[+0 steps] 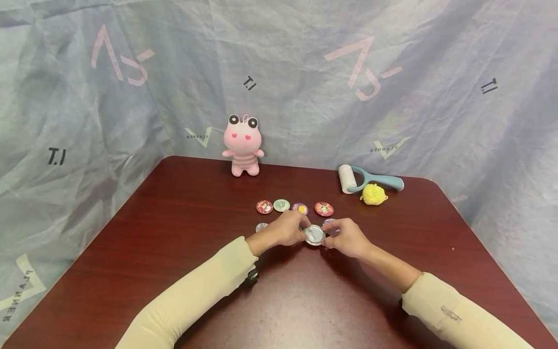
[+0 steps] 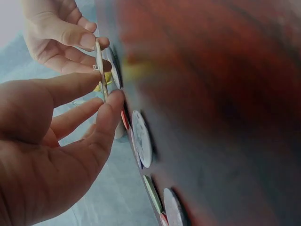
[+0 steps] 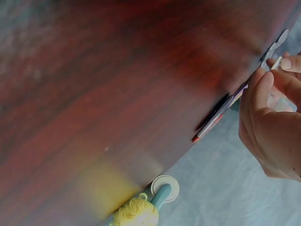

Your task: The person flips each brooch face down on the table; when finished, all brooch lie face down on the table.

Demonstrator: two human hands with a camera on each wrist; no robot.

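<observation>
Between both hands, just above the tabletop, is a round button badge (image 1: 315,235) with its silvery back facing up. My left hand (image 1: 288,228) pinches its left edge, and my right hand (image 1: 348,237) pinches the opposite edge. Seen edge-on in the left wrist view, the badge (image 2: 100,59) is a thin disc between the fingertips. Beyond the hands lie a red badge (image 1: 264,207), a green badge (image 1: 281,205), a purple badge (image 1: 300,209) and another red badge (image 1: 324,209). A pale badge (image 1: 261,227) and a purplish badge (image 1: 331,223) are partly covered by the hands.
A pink plush toy (image 1: 244,145) stands at the back of the dark red table (image 1: 196,194). At the back right lie a lint roller (image 1: 348,179) with a blue handle and a yellow yarn ball (image 1: 374,194). Grey cloth (image 1: 287,97) hangs behind the table.
</observation>
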